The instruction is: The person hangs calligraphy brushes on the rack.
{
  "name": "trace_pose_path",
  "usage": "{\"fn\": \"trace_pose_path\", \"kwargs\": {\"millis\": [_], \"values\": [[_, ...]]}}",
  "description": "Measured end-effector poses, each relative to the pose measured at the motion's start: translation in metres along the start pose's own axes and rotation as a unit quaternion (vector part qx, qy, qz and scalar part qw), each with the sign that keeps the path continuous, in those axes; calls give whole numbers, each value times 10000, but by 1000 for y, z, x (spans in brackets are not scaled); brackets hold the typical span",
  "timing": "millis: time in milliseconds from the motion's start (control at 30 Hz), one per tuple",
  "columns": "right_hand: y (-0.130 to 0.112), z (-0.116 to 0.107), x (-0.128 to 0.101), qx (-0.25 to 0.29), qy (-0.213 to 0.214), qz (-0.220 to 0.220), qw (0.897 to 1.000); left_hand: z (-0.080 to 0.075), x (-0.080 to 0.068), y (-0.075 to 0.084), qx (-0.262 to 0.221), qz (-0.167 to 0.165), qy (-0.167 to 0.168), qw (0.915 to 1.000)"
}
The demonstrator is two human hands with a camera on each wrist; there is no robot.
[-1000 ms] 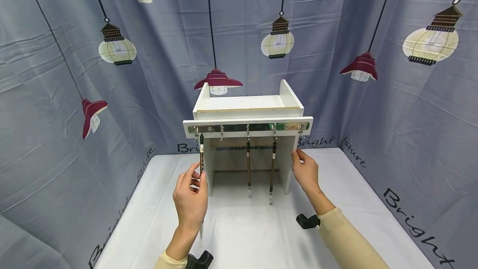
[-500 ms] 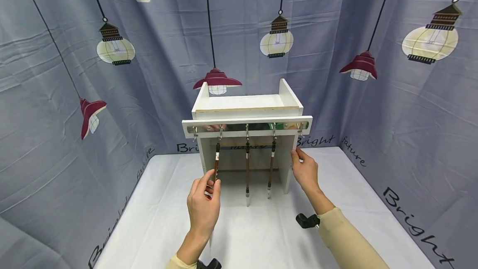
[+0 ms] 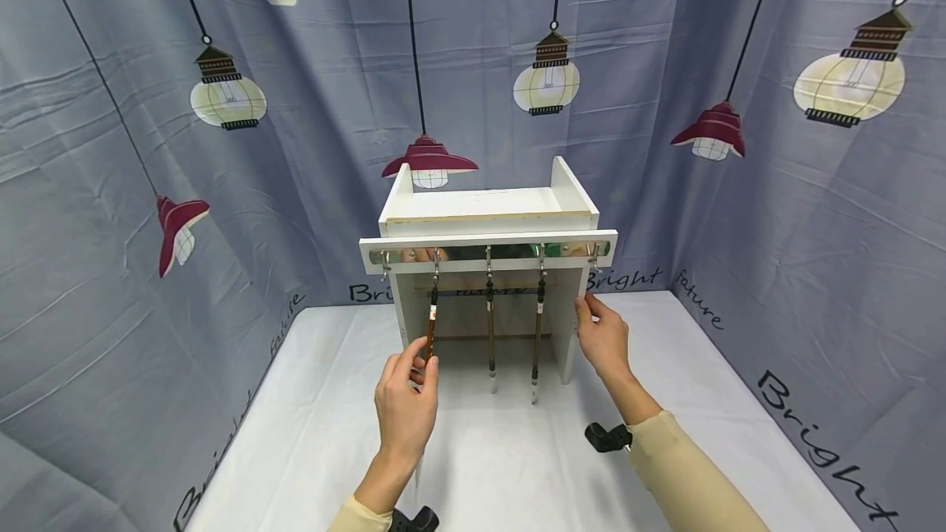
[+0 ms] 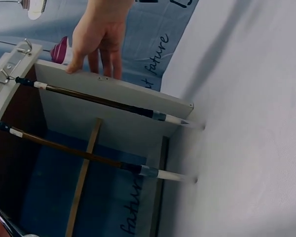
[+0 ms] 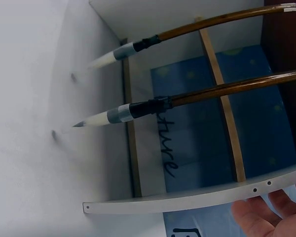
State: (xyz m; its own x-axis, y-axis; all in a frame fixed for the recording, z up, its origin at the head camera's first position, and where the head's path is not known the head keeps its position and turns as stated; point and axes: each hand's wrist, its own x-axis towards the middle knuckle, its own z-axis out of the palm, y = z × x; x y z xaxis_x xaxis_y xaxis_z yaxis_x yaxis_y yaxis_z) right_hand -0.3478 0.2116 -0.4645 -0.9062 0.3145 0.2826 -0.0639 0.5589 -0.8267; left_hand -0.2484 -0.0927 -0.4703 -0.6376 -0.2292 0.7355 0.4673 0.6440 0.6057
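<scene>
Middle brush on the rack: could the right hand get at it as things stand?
Probably yes. The right hand rests on the white rack's right side panel, holding nothing. The middle brush hangs free in the open front; only the right brush hangs between them, reachable around its front.

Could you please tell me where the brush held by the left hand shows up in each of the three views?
Head: the held brush hangs left of centre, pinched by the left hand.
Left wrist: only a dark sliver at the bottom-left corner, too little to tell.
Right wrist: not in view.
Shared landmark: the white rack's right side panel.
</scene>
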Motion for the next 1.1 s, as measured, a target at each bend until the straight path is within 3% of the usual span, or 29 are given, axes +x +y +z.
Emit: {"fn": "trace_pose_path", "kwargs": {"millis": [533,800,1100], "values": [[-1,0,0,8,11,50,10000,28,4,-13,6,-632,-341,9974],[-1,-2,-2,-6,14,3,10000,53,18,-25,52,-694,-532,9962],[-2,-2,-1,15,-42,44,10000,67,31,-35,131,-617,-391,9972]]}}
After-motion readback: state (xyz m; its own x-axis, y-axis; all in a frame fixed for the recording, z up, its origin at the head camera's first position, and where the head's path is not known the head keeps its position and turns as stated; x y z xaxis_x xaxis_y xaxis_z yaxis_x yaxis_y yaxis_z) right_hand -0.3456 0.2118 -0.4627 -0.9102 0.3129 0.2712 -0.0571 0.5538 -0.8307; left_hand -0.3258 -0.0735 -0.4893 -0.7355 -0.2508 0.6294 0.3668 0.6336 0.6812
